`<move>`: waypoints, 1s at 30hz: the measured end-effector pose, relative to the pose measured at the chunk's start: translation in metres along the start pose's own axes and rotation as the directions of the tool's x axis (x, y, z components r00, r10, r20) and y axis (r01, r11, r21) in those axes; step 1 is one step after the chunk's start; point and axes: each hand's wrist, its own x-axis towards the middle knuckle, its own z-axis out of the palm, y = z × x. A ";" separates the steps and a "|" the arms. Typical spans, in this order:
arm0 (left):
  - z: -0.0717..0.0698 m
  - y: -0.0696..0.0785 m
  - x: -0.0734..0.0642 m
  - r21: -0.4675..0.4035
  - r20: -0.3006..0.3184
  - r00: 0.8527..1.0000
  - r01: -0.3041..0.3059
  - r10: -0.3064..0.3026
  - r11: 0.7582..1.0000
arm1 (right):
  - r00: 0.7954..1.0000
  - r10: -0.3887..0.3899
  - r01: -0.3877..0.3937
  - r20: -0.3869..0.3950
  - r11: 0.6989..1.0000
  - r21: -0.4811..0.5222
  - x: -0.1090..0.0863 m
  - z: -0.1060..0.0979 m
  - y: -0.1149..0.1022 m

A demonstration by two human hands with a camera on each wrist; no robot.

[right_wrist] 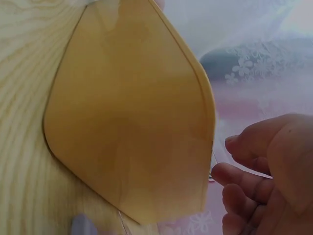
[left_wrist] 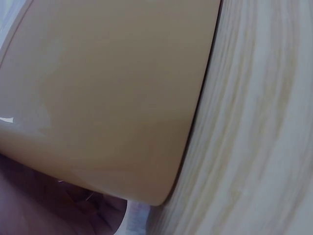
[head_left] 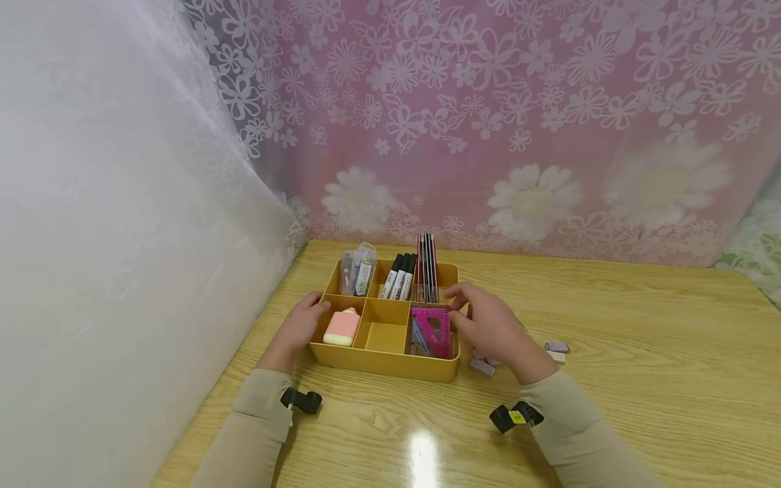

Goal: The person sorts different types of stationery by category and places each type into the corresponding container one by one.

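Note:
A yellow desk organizer [head_left: 384, 366] with several compartments stands on the table. My left hand [head_left: 297, 327] grips its left side, thumb at the rim; in the left wrist view the organizer's wall [left_wrist: 112, 98] hides part of that hand. At the right rim hovers my right hand [head_left: 488, 324], fingers loosely bent and holding nothing visible; whether a fingertip touches the rim I cannot tell. Close to it lie a pink set square [head_left: 441, 332] in the front right compartment and upright pencils [head_left: 428, 268] behind. The front left compartment holds a pink-and-cream bottle [head_left: 343, 328].
Black-capped markers [head_left: 399, 276] lean in the back middle compartment, beside a clear plastic case [head_left: 360, 271]. Small lilac and white blocks [head_left: 482, 367] lie on the wooden table [head_left: 610, 393] right of the organizer. A white sheet [head_left: 122, 203] borders the left; floral cloth [head_left: 525, 122] hangs behind.

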 end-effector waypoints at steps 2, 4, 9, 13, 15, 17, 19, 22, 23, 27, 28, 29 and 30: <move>0.000 0.000 0.000 0.002 0.002 1.000 0.000 0.000 1.000 | 1.000 -0.003 0.003 0.002 1.000 -0.002 0.001 -0.004 0.006; 0.000 0.001 0.000 0.000 0.002 1.000 0.000 0.000 1.000 | 1.000 -0.002 0.002 0.006 1.000 0.002 0.001 -0.009 0.012; 0.001 0.001 0.000 0.011 0.003 1.000 0.000 0.000 1.000 | 1.000 0.006 -0.006 -0.005 1.000 -0.011 0.003 -0.022 0.036; 0.002 0.001 -0.001 0.031 0.002 1.000 0.001 -0.001 1.000 | 0.999 0.033 -0.033 -0.006 0.999 -0.025 0.004 -0.030 0.056; 0.002 0.001 -0.001 0.030 0.000 1.000 0.002 -0.002 1.000 | 0.999 0.049 -0.049 0.002 0.998 -0.033 0.004 -0.032 0.063; 0.002 0.001 0.000 0.026 -0.001 1.000 0.000 0.000 1.000 | 0.998 0.063 -0.062 0.011 0.996 -0.059 0.003 -0.033 0.070; 0.002 0.001 0.000 0.021 0.000 1.000 -0.003 0.003 1.000 | 0.997 0.072 -0.069 0.026 0.993 -0.095 0.004 -0.031 0.077; 0.002 0.000 0.001 0.016 0.002 1.000 -0.004 0.004 1.000 | 0.997 0.058 -0.050 0.044 0.985 -0.164 0.005 -0.026 0.086; 0.001 0.000 0.001 0.017 0.002 1.000 -0.005 0.005 1.000 | 0.998 0.046 -0.036 0.051 0.983 -0.181 0.006 -0.024 0.088; 0.001 0.001 0.000 0.021 0.002 1.000 -0.009 0.009 1.000 | 0.996 -0.003 0.023 0.087 0.973 -0.230 0.010 -0.013 0.094; 0.001 0.001 0.000 0.020 0.001 1.000 -0.009 0.009 1.000 | 0.995 -0.013 0.037 0.098 0.969 -0.245 0.011 -0.011 0.095; 0.001 0.001 0.000 0.018 0.000 1.000 -0.010 0.010 1.000 | 0.994 -0.017 0.044 0.107 0.966 -0.255 0.012 -0.008 0.095; 0.001 0.001 0.000 0.014 0.000 1.000 -0.010 0.010 1.000 | 0.993 -0.019 0.050 0.117 0.962 -0.268 0.012 -0.006 0.095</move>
